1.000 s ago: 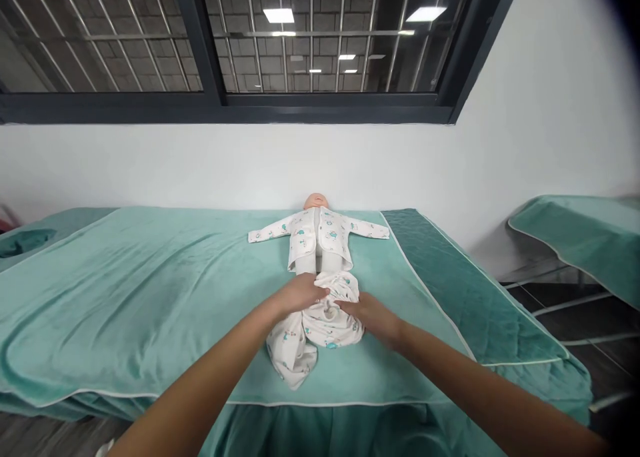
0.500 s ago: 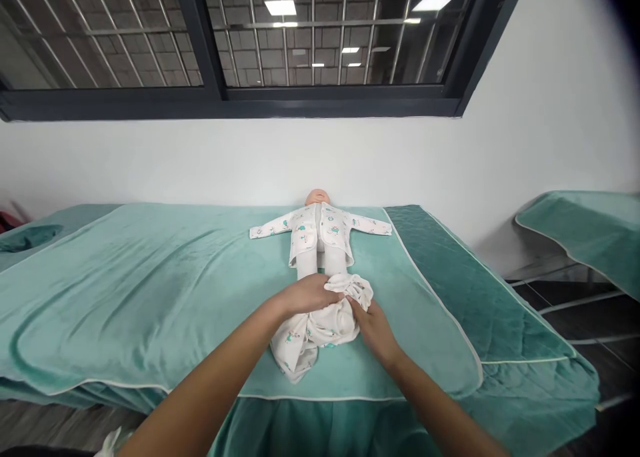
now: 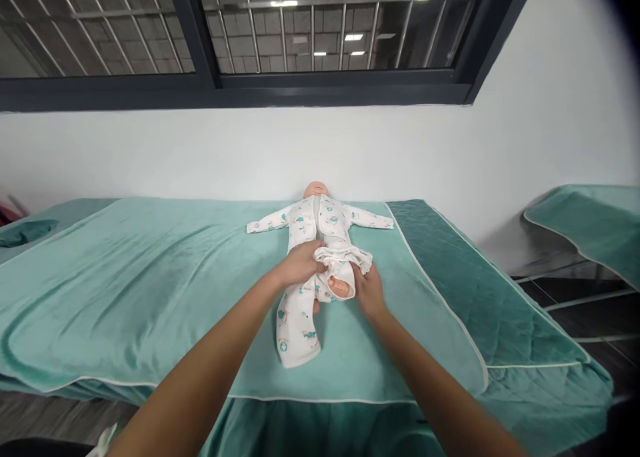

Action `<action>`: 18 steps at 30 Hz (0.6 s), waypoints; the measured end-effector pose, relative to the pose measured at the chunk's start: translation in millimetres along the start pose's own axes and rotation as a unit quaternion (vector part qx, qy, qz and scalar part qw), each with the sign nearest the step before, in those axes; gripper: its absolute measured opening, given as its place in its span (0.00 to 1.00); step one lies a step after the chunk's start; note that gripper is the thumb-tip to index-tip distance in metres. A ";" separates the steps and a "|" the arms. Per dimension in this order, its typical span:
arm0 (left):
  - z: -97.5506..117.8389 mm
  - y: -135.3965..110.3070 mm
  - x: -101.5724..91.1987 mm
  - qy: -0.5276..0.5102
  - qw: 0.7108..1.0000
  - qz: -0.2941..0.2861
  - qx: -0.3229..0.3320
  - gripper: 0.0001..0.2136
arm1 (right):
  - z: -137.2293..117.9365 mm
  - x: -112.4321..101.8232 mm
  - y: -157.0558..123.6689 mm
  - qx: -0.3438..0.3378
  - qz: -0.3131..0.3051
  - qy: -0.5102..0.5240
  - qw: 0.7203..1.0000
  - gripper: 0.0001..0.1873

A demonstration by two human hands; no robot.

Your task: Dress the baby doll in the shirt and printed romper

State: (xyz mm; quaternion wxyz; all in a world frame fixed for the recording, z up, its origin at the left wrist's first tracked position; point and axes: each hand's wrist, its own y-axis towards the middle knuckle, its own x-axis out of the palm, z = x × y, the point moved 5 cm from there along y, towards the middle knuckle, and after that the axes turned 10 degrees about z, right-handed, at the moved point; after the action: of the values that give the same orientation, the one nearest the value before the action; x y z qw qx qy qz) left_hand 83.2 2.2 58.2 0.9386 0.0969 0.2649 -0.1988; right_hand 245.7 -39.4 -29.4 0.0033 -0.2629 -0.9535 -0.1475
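Note:
A baby doll lies on its back on a teal towel, head toward the wall, arms spread in a white printed top. My left hand and my right hand both grip the bunched waist of matching white printed trousers over the doll's legs. A bare doll foot pokes out of the bunched leg between my hands. The other trouser leg lies flat and limp toward me.
The towel covers a padded table that stands against a white wall under a barred window. A second teal-covered table is at the right, across a gap of dark floor. Another teal surface lies at the far left.
Both hands have moved away from me, up the doll's legs, drawing the bunched trousers toward its waist. A bare foot now shows, and one trouser leg has stretched out flat.

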 end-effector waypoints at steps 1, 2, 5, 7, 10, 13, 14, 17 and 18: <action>1.2 2.1 -0.1 0.025 1.000 0.010 0.005 0.11 | 3.3 -0.2 4.0 0.006 0.002 -0.003 1.000 0.21; 2.0 3.4 0.7 0.044 0.999 0.013 0.009 0.11 | 7.3 -0.8 7.2 0.019 0.001 0.000 1.000 0.21; 3.0 6.8 5.6 0.098 0.995 0.020 0.028 0.14 | 18.5 -3.4 12.3 0.070 -0.012 0.042 0.997 0.21; 3.1 11.3 7.4 0.114 0.992 0.045 0.040 0.15 | 20.8 -4.5 13.1 0.080 -0.016 0.054 0.995 0.22; 1.7 20.3 3.7 0.090 0.988 0.117 0.039 0.14 | 16.5 -4.0 15.1 0.056 -0.006 0.029 0.998 0.22; -6.8 24.6 -1.9 0.009 0.991 0.129 0.012 0.12 | 11.6 -1.4 21.3 0.026 0.008 -0.002 1.000 0.21; -11.6 24.1 -3.5 -0.031 0.993 0.112 0.000 0.10 | 11.7 -0.9 23.9 0.020 0.013 -0.017 1.000 0.20; -29.9 16.2 -8.4 -0.171 0.983 0.048 -0.041 0.10 | 15.8 -1.6 29.3 0.020 0.021 -0.060 0.998 0.15; -36.5 12.6 -10.1 -0.217 0.974 0.035 -0.055 0.11 | 16.6 -1.7 29.4 0.017 0.014 -0.062 0.998 0.15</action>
State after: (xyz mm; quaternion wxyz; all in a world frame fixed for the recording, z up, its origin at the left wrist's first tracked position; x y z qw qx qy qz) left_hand 63.9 27.2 33.9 0.9839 0.0092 0.0620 -0.1674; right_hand 263.2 -11.5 -37.2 -0.0492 -0.2851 -0.9503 -0.1149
